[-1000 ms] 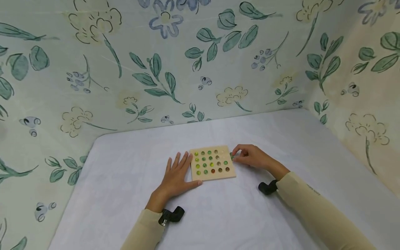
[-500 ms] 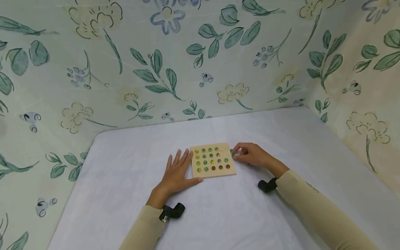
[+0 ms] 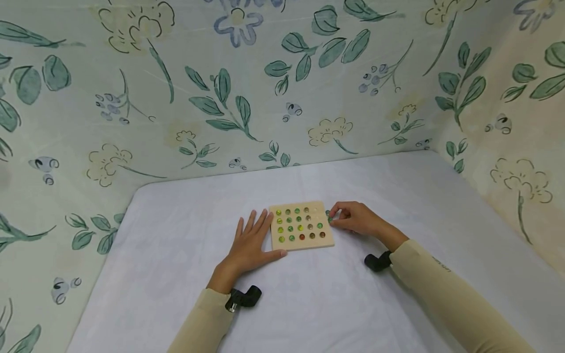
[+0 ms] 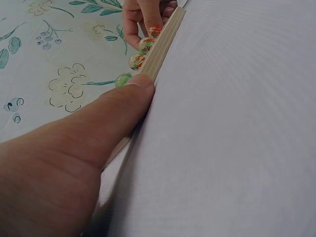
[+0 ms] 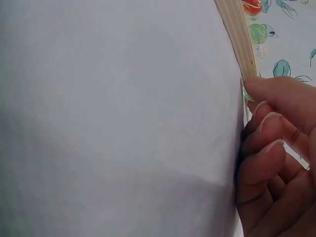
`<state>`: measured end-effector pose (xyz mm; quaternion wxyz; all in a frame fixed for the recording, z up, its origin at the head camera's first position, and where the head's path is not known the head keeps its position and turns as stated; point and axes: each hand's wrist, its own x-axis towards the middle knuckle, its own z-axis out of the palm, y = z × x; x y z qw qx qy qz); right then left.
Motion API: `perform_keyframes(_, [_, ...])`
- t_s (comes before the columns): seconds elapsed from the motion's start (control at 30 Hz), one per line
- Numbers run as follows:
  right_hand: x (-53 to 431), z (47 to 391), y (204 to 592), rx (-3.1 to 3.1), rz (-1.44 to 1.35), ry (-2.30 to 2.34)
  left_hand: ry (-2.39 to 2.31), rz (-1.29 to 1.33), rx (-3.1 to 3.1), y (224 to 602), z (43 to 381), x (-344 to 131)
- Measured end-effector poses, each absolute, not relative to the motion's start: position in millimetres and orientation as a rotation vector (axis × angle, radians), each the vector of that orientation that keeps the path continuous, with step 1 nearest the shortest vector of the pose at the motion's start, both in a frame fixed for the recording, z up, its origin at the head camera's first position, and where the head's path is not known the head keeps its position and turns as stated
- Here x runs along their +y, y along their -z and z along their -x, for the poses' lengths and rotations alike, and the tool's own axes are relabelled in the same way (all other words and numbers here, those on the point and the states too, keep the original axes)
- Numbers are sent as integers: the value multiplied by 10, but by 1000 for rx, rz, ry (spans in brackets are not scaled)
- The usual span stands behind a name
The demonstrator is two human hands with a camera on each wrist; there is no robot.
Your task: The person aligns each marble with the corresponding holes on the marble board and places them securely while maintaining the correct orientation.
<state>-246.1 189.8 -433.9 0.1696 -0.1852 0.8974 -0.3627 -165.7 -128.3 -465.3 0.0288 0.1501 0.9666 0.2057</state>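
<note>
A pale wooden marble board (image 3: 304,244) lies flat on the white cloth, with rows of glass marbles in yellow-green, green, clear and red-brown seated in its hollows. My left hand (image 3: 247,247) rests along the board's left side with fingers spread, its thumb (image 4: 116,106) against the near edge. Just off the right edge, my right hand (image 3: 358,219) has thumb and index finger closed around a green marble (image 3: 330,220), mostly hidden by the fingertips. Beside it sits a second green marble (image 3: 327,213). Two hollows at the board's far right corner hold no coloured marble.
A white cloth (image 3: 318,299) covers the table around the board. A floral-patterned sheet (image 3: 247,108) rises behind the table and along its sides. Black wrist cameras (image 3: 247,297) are strapped to both forearms.
The head view has tilted slightly, shifting the scene up a little. Both hands keep their places at the board's sides, the right fingers still at the green marbles.
</note>
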Motion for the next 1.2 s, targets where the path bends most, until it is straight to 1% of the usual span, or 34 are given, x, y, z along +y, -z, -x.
perform_keyframes(0.47, [1885,2466,4417,2510,479,1047,-592,-464,2981,4656,1625,-1307])
perform_keyframes(0.9, [1858,2488,4298,2467,610,1106,-614,-474,3005,4654,1645,-1314])
perform_keyframes(1.2, [1799,2531,4295,2463,583,1115,-630,-469,2982,4643,1658,-1294])
